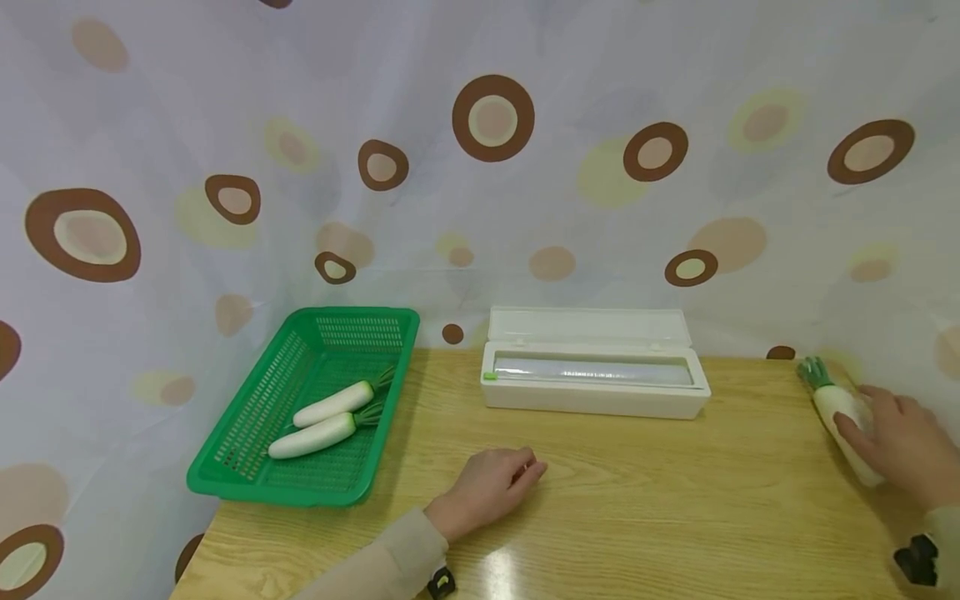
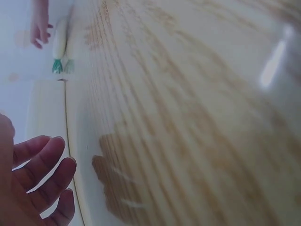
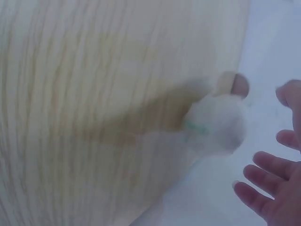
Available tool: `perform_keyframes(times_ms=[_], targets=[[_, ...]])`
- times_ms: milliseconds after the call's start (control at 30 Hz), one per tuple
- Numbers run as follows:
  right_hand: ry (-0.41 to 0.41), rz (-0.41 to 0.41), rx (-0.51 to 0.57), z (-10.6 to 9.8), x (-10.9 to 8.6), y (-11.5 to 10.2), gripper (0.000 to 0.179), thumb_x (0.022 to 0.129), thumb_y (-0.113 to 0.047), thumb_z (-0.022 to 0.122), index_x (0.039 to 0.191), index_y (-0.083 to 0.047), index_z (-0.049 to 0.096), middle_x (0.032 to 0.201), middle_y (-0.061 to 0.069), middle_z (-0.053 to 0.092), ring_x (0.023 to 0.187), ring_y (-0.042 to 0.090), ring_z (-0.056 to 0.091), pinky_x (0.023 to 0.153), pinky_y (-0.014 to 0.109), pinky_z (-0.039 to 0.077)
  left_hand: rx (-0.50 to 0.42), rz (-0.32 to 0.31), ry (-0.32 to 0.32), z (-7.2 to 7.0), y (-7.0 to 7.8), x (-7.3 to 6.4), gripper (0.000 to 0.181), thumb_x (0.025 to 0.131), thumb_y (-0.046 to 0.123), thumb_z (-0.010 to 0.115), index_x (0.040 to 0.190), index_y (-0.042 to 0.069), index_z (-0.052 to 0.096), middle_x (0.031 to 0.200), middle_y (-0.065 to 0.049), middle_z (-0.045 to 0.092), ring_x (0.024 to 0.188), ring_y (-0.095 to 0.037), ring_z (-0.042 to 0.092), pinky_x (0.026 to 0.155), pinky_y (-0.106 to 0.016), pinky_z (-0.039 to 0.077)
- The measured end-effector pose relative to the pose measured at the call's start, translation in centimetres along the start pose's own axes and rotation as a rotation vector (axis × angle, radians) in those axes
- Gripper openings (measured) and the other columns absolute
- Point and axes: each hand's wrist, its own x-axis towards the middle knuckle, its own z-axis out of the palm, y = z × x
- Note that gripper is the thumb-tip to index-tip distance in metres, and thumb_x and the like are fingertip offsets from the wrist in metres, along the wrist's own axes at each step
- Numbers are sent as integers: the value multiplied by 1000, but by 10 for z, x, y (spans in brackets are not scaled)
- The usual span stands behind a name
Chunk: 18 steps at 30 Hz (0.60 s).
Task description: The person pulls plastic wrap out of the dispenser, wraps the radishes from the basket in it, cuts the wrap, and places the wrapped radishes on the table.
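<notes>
At the right end of the table a white radish [image 1: 834,414] with green stalks lies slanted, stalks toward the back. My right hand [image 1: 906,442] is right beside it, overlapping its right side in the head view. In the right wrist view the fingers [image 3: 263,172] are spread and stand apart from the blunt white end of the radish [image 3: 218,127]. My left hand [image 1: 491,486] holds nothing, its fingers loosely curled over the front middle of the table. Its fingers [image 2: 51,181] show a reflection on the glossy wood in the left wrist view.
A green plastic basket [image 1: 408,367] stands at the left, with two white radishes [image 1: 322,423] in it. At the back middle is a white cling film box [image 1: 600,402], lid up, with a roll inside. A patterned curtain [image 1: 420,100] hangs behind the wooden table [image 1: 637,508].
</notes>
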Motion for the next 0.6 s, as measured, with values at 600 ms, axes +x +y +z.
perform_keyframes(times_ms=[600], targets=[[261, -424, 156, 22, -49, -127, 26, 88, 2, 74, 113, 2, 67, 100, 15, 67, 84, 33, 61, 69, 30, 44, 15, 2, 48, 5, -4, -2, 30, 109, 35, 56, 88, 20, 71, 71, 15, 58, 60, 3, 48, 56, -15, 40]])
